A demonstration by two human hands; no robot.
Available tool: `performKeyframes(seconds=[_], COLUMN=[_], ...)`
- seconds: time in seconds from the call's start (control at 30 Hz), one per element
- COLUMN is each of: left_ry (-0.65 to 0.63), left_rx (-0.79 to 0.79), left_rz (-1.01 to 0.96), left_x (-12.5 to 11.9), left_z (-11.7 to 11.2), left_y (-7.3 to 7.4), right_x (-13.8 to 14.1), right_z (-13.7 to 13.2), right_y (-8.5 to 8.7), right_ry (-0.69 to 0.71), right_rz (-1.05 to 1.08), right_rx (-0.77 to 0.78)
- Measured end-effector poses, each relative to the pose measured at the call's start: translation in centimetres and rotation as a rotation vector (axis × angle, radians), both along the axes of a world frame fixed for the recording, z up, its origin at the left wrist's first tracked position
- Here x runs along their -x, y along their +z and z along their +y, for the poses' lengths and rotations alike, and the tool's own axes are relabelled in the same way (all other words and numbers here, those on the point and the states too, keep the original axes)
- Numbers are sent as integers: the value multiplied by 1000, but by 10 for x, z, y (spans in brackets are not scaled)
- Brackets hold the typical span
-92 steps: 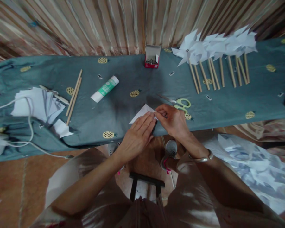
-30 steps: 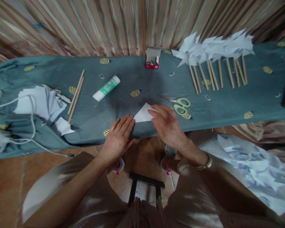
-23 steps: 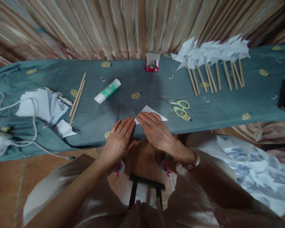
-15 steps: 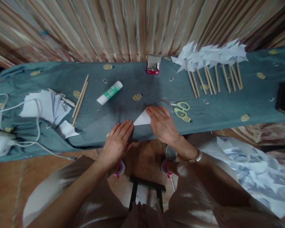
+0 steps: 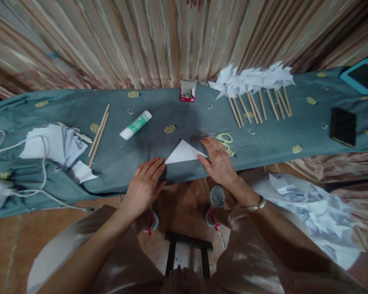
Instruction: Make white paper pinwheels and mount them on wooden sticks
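A sheet of white paper [image 5: 184, 152], folded into a triangle, lies on the cloth-covered table with its peak pointing away from me. My left hand [image 5: 146, 181] rests flat at its left corner, fingers stretched out and fingertips at the corner. The thumb of my right hand [image 5: 219, 160] touches the right corner, while its other fingers reach out over the cloth, apart from the thumb. Just beyond those fingers are green-handled scissors [image 5: 225, 139], partly covered by my right hand.
Behind stand a glue stick [image 5: 136, 125] and an opened red box of pins [image 5: 187, 94]. Paper pinwheels [image 5: 251, 79] on sticks lie back right, near a phone [image 5: 343, 126]. At left are paper squares [image 5: 50, 143], two sticks [image 5: 98, 136] and a white cable [image 5: 44, 163].
My right hand has slid right, off the paper's middle to its right corner, uncovering the whole triangle. My left hand stays at the left corner. The view has shifted slightly.
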State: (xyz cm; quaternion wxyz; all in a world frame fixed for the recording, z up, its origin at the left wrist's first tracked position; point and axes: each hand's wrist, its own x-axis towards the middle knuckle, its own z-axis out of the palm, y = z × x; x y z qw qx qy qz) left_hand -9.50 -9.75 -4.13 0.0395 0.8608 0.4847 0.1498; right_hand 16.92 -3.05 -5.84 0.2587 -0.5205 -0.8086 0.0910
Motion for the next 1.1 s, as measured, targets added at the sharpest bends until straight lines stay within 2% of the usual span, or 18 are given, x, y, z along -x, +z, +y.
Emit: performKeyframes(seconds=[0.13,0.27,0.4,0.73,0.97,1.1], left_ry=[-9,15,91,218,448,489], left_rx=[-11,-1,48,247,456,615], left_rz=[-16,-86,-215,-465,-998,-1207], left_x=[0,1,-2,-18,-24,-29], left_z=[1,3,9,34,52,60], left_y=[-1,-1,2,0,10,13], right_x=[-12,-19,-10,18,23,27], right_z=[0,-1,0,9,2,-1], right_y=[-3,5,12,12,33,43], right_ry=[-43,-44,-5,-3,78,100], right_rz=[-4,57,134,270,377,343], right_rx=[11,16,97,315,138,38])
